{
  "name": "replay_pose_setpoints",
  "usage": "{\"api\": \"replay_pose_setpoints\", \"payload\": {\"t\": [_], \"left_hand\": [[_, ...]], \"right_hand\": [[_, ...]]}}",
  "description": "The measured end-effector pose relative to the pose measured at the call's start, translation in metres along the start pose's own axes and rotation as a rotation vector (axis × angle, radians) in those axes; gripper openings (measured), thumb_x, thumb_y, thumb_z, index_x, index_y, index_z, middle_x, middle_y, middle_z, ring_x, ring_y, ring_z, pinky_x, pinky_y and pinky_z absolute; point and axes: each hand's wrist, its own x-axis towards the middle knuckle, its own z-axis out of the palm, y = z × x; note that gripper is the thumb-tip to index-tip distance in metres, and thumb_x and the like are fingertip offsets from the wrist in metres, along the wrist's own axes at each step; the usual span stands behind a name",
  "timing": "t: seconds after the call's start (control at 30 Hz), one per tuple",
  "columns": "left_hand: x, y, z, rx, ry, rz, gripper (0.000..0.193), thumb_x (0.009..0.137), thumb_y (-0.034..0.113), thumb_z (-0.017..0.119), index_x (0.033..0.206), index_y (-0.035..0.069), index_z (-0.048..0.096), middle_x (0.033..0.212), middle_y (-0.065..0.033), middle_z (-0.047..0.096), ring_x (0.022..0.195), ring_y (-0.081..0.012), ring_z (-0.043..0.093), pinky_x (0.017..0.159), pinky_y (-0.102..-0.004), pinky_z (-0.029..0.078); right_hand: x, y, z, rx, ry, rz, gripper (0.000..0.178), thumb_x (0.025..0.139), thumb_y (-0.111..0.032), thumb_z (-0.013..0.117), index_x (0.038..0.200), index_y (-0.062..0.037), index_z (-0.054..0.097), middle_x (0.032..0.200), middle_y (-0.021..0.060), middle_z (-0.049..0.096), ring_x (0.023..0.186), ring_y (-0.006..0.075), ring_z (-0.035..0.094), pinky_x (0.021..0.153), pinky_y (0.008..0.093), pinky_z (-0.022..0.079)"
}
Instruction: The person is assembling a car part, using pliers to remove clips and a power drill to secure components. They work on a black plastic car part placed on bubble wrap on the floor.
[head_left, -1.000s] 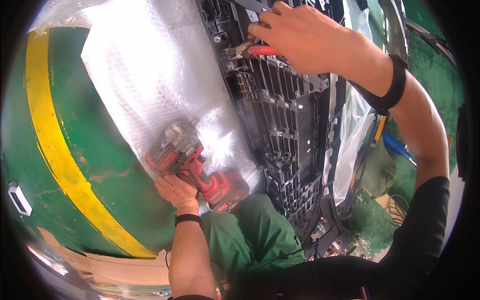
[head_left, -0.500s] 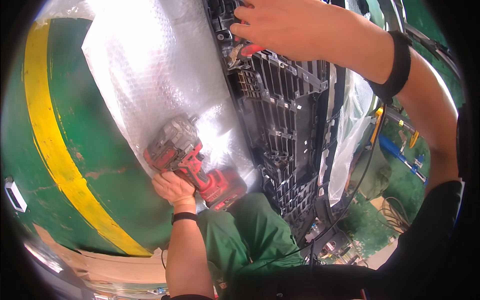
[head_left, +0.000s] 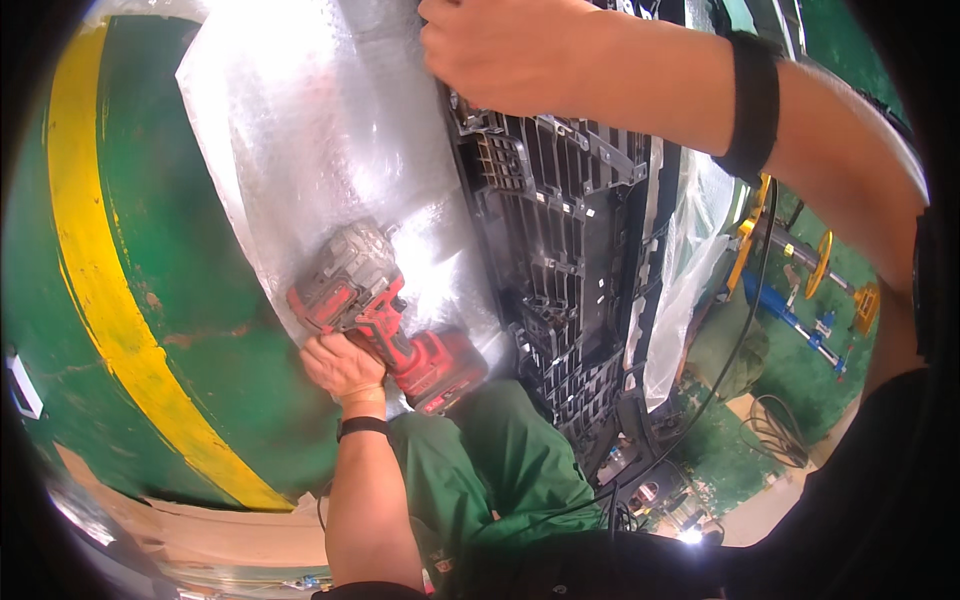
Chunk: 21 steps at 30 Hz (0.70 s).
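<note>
My left hand (head_left: pixel 342 368) is closed around the handle of a red and black cordless impact wrench (head_left: pixel 432 368). The tool lies on its side over a silvery padded sheet (head_left: pixel 300 120), its battery close to my green trouser leg (head_left: pixel 530 430). Up at the top edge, my right hand (head_left: pixel 495 55) is curled with its fingers bent together, above the left side of a long black ribbed plastic frame (head_left: pixel 550 265). What the right fingers hold, if anything, is hidden.
A green floor with a yellow stripe (head_left: pixel 100 270) spreads on the left. Clear plastic film (head_left: pixel 665 330) hangs along the frame's right side. A black cable (head_left: pixel 735 360) runs down past it. Blue and yellow stands (head_left: pixel 800 325) and a coiled cord (head_left: pixel 775 430) sit on the right.
My right hand has shifted left across the frame toward the silvery sheet. The red handles that showed beside its fingers are out of sight. The left hand keeps its hold on the wrench.
</note>
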Motion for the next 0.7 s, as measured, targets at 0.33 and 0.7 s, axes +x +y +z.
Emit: {"api": "replay_pose_setpoints", "payload": {"t": [0.33, 0.7], "left_hand": [[-0.001, 0.001, 0.0, -0.009, -0.052, -0.014, 0.043, 0.087, 0.041, 0.065, 0.095, 0.003, 0.047, 0.104, -0.0209, 0.054, 0.089, -0.0407, 0.055, 0.075, -0.0507, 0.049], [-0.001, 0.001, 0.0, 0.02, -0.052, -0.017, 0.044, 0.087, 0.04, 0.066, 0.1, 0.001, 0.049, 0.107, -0.0216, 0.055, 0.091, -0.0413, 0.056, 0.076, -0.0503, 0.049]], "right_hand": [[-0.048, -0.013, 0.03, 0.163, 0.138, 0.184, 0.044, 0.103, -0.036, 0.053, 0.107, 0.0054, 0.067, 0.103, 0.012, 0.062, 0.099, 0.0293, 0.056, 0.07, 0.0344, 0.052], [-0.035, -0.004, 0.021, 0.036, 0.123, 0.081, 0.029, 0.084, -0.021, 0.071, 0.103, 0.0011, 0.074, 0.106, 0.0101, 0.065, 0.104, 0.0286, 0.058, 0.083, 0.0377, 0.047]]}}
